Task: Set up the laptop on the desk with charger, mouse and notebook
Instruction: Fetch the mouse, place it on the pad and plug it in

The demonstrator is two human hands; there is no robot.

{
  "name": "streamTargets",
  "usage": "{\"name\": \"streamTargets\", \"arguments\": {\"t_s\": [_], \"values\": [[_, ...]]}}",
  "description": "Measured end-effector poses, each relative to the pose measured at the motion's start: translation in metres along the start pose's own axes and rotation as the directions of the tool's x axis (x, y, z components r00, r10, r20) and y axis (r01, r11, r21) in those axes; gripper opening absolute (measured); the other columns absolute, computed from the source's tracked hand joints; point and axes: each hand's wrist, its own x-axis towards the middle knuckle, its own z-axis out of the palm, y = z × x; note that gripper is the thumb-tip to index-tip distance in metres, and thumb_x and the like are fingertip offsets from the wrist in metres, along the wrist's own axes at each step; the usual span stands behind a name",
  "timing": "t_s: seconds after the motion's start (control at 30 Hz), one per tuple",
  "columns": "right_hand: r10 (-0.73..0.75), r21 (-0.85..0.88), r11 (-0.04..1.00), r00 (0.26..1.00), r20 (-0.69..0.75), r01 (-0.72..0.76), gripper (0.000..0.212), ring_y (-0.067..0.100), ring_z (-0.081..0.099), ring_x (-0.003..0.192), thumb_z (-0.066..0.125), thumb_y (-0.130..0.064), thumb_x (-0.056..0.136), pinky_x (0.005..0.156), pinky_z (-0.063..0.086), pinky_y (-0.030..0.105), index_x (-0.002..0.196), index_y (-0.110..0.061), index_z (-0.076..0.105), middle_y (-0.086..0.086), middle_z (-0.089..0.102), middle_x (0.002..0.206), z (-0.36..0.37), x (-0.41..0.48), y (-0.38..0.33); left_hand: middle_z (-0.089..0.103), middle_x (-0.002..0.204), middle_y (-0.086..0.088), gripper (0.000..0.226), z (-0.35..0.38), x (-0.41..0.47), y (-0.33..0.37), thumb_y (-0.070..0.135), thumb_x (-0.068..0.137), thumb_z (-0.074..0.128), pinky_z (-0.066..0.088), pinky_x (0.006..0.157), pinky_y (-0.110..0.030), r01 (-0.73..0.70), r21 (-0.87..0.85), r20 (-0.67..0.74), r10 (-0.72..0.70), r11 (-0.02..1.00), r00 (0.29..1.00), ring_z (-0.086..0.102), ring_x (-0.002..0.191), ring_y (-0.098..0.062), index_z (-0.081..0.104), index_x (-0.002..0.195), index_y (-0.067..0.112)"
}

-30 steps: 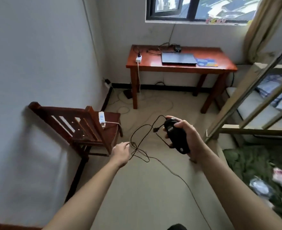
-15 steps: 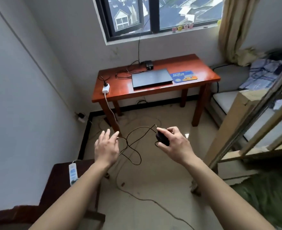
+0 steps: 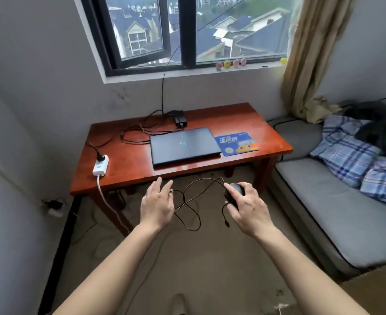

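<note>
My right hand [image 3: 247, 206] grips a black wired mouse [image 3: 235, 190] just in front of the red wooden desk [image 3: 123, 176]. The mouse cable [image 3: 187, 201] loops in the air between my hands, its plug end dangling below the right hand. My left hand [image 3: 157, 204] has its fingers spread with the cable running under them. On the desk lies a closed dark laptop [image 3: 184, 145], a blue mouse pad [image 3: 236, 143] to its right, a black charger brick [image 3: 180, 118] with cords behind it, and a white power strip [image 3: 101, 167] at the left.
A grey mattress [image 3: 337, 201] with a blue plaid blanket [image 3: 351, 153] runs along the right. The window [image 3: 187, 30] and a beige curtain [image 3: 308, 53] stand behind the desk. Cords trail on the floor under the desk's left side [image 3: 110, 208].
I have walked up to the desk, which now sits close in front. The chair has left the view. My left hand's fingers have spread apart over the cable.
</note>
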Motion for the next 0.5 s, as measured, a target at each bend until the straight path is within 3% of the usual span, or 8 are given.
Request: {"name": "streamTargets", "arguments": {"t_s": [0.13, 0.3, 0.5], "values": [[0.119, 0.006, 0.993, 0.990, -0.077, -0.119, 0.058, 0.026, 0.046, 0.124, 0.061, -0.040, 0.092, 0.093, 0.048, 0.038, 0.148, -0.038, 0.042, 0.005, 0.040, 0.138, -0.018, 0.105, 0.025, 0.038, 0.155, -0.014, 0.042, 0.002, 0.134, 0.035, 0.024, 0.102, 0.045, 0.037, 0.110, -0.048, -0.104, -0.064, 0.036, 0.106, 0.993, 0.994, 0.037, 0.140, -0.032, 0.050, 0.143, 0.020], [0.225, 0.044, 0.974, 0.953, -0.205, -0.221, 0.060, 0.031, 0.048, 0.121, 0.066, -0.035, 0.091, 0.097, 0.047, 0.044, 0.147, -0.031, 0.046, 0.009, 0.042, 0.136, -0.035, 0.179, 0.062, 0.039, 0.154, -0.014, 0.042, 0.007, 0.236, 0.078, 0.025, 0.103, 0.044, 0.031, 0.115, -0.045, -0.180, -0.147, -0.009, 0.181, 0.973, 0.983, 0.035, 0.141, -0.031, 0.049, 0.144, 0.017], [0.276, 0.140, 0.958, 0.942, -0.193, -0.252, 0.061, 0.033, 0.048, 0.123, 0.068, -0.033, 0.089, 0.095, 0.049, 0.045, 0.146, -0.029, 0.047, 0.009, 0.044, 0.134, -0.008, 0.310, 0.145, 0.040, 0.154, -0.012, 0.041, 0.071, 0.372, 0.124, 0.026, 0.104, 0.041, 0.029, 0.116, -0.040, -0.148, -0.199, 0.001, 0.151, 0.969, 0.989, 0.034, 0.143, -0.028, 0.050, 0.143, 0.019]]}}
